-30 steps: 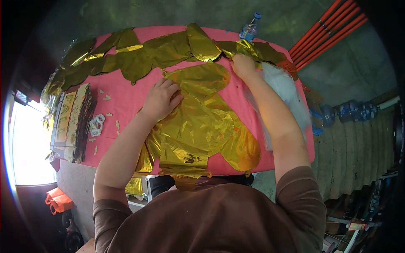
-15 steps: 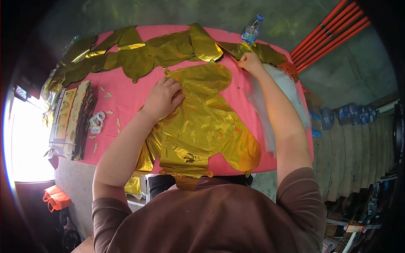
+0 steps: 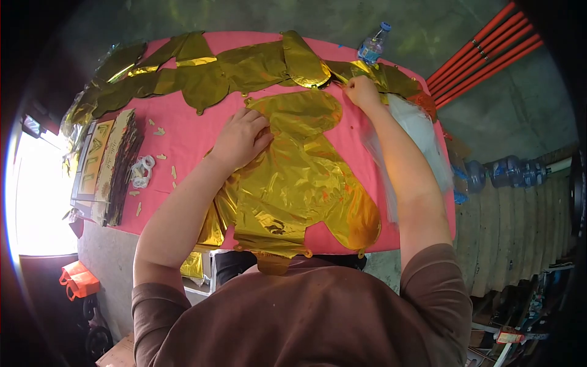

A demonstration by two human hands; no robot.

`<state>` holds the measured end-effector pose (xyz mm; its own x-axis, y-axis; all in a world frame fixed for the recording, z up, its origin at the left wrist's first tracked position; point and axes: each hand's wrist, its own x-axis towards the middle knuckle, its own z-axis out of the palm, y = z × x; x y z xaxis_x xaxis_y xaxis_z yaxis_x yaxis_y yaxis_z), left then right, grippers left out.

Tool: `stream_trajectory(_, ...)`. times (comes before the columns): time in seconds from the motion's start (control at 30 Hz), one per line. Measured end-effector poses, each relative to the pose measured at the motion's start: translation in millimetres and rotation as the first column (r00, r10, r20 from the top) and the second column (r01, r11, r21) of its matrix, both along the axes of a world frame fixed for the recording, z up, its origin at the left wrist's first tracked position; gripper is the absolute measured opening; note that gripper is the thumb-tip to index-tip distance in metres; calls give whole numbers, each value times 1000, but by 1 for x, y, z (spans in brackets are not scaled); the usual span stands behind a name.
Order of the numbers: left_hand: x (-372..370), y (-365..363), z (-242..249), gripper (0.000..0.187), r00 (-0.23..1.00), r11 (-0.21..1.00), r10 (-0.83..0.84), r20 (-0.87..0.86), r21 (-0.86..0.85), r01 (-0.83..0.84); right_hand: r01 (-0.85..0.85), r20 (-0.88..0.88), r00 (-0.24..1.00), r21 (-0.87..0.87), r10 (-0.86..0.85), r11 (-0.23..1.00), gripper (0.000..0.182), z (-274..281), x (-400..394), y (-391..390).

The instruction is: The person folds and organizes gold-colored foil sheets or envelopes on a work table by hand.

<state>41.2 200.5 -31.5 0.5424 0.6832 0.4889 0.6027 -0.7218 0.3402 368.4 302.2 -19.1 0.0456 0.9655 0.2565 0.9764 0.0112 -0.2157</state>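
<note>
Lying creased on the pink cloth-covered table (image 3: 177,131), the large lobed sheet of shiny gold foil (image 3: 299,174) is, in my judgement, light, limp, slippery and easily torn, and best held by the small rim tabs (image 3: 308,252). I put its long axis at roughly near-to-far, one rounded lobe pointing far right and another near right. My left hand (image 3: 246,137) rests bent-fingered on its far-left edge, grip undetermined, while my right hand (image 3: 363,93) appears to pinch the edge of the row of darker gold foil pieces (image 3: 251,67).
</note>
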Motion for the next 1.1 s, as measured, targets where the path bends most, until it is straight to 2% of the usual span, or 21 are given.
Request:
stream_trajectory(0.07, 0, 0, 0, 18, 1000, 1000, -5, 5, 7, 5, -3, -67, 998, 62, 7, 998, 15, -3, 7, 7)
stream_trajectory(0.1, 0, 0, 1, 18, 1000, 1000, -3, 6, 4, 3, 16, -306, 952, -23, -22, 1000, 15, -2, 11, 9)
stream_trajectory(0.13, 0, 0, 1, 18, 1000, 1000, -3, 1, -5, 3, 14, -524, 849, -111, -71, 994, 16, -2, 15, 9)
stream_trajectory(0.17, 0, 0, 1, 18, 1000, 1000, -2, -2, -13, 2, 12, -522, 850, -114, -71, 993, 16, -1, 17, 9)
stream_trajectory(0.23, -1, 1, -1, 18, 1000, 1000, -1, -1, -13, 0, -25, -673, 732, -180, -105, 983, 25, 1, 20, 9)
stream_trajectory(0.37, -1, 1, -2, 18, 1000, 1000, -6, 2, -5, 6, -81, -701, 708, -202, -86, 976, 30, 5, 25, 10)
stream_trajectory(0.43, -1, 1, -2, 18, 1000, 1000, -6, 8, -8, 6, -53, -768, 628, -206, -128, 977, 32, 7, 24, 9)
stream_trajectory(0.57, -1, 1, -2, 18, 1000, 1000, -6, 11, 4, 6, -69, -750, 651, -216, -120, 974, 30, 7, 33, 18)
stream_trajectory(0.67, -2, 1, -1, 18, 1000, 1000, -9, 10, -10, 9, -9, -755, 638, -204, -152, 979, 24, 4, 32, 21)
stream_trajectory(0.77, -1, 1, -1, 18, 1000, 1000, -11, 25, -1, 11, -45, -693, 708, -231, -132, 972, 18, 4, 32, 18)
stream_trajectory(0.83, -2, 1, -2, 18, 1000, 1000, -14, 26, -3, 14, -46, -757, 649, -135, -73, 990, 15, 3, 28, 11)
stream_trajectory(0.97, -2, 1, -2, 18, 1000, 1000, -11, 19, 0, 11, -65, -715, 699, -51, 9, 997, 13, -9, 26, 12)
stream_trajectory(1.07, -2, 1, -2, 18, 1000, 1000, -13, 19, 19, 12, -41, -720, 693, -27, 9, 999, 21, -7, 25, 14)
stream_trajectory(1.1, -1, 1, -1, 18, 1000, 1000, -12, 20, 20, 11, -16, -496, 868, -3, 13, 1000, 21, 2, 21, 10)
